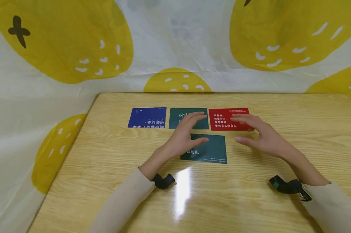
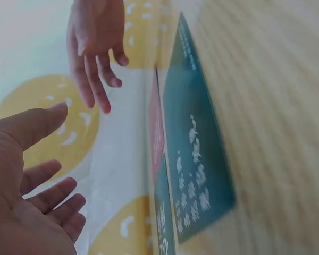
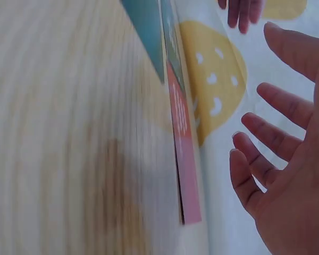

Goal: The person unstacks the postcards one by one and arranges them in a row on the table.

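Four printed cards is more than needs counting, so several lie flat on the wooden table. A blue card [image 1: 147, 117], a green card [image 1: 174, 119] and a red card [image 1: 226, 124] form a back row. In front of them lies a teal card [image 1: 213, 150] with white lettering. My left hand [image 1: 179, 139] hovers over the green and teal cards, hiding parts of both. Over the right part of the red card is my right hand [image 1: 265, 137]. Both hands hold nothing, with fingers spread from the thumbs and palms facing each other, as the left wrist view also shows.
The wooden table [image 1: 105, 155] meets a white cloth [image 1: 175, 35] with yellow fruit prints at its back and left edges. Black bands [image 1: 164, 181] sit at both wrists, by the light sleeves. A bright reflection lies on the near tabletop.
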### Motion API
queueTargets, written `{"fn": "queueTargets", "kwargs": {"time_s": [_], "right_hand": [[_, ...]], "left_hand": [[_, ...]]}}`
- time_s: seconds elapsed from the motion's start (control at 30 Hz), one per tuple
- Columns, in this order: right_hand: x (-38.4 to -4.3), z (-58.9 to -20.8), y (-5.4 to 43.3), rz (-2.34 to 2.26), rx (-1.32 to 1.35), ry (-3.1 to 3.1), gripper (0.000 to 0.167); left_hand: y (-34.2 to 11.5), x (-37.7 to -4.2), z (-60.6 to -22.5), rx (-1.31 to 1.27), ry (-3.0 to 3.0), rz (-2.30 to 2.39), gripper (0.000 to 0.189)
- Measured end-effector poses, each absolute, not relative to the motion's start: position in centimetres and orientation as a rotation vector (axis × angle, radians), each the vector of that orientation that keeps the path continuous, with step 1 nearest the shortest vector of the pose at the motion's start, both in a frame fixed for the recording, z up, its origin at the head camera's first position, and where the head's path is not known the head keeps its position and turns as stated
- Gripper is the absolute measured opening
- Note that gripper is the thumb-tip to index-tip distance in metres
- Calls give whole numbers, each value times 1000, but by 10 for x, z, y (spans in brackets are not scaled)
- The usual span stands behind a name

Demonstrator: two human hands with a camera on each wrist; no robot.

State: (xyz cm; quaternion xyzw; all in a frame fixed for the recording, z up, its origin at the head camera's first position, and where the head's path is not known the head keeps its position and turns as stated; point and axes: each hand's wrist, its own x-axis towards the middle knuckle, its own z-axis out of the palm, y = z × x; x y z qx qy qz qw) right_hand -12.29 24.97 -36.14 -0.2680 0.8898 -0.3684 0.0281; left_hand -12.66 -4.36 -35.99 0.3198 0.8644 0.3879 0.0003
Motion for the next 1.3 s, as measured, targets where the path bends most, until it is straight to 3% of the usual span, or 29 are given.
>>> {"fn": "queueTargets", "kwargs": {"time_s": [0.53, 1.3], "right_hand": [[-94, -375, 231, -1220, -834, 2742, 72], [-88, -398, 222, -1085, -864, 2714, 83]], "left_hand": [[-86, -104, -382, 841, 2658, 1350, 74], [-108, -104, -415, 782, 2631, 1288, 92]]}}
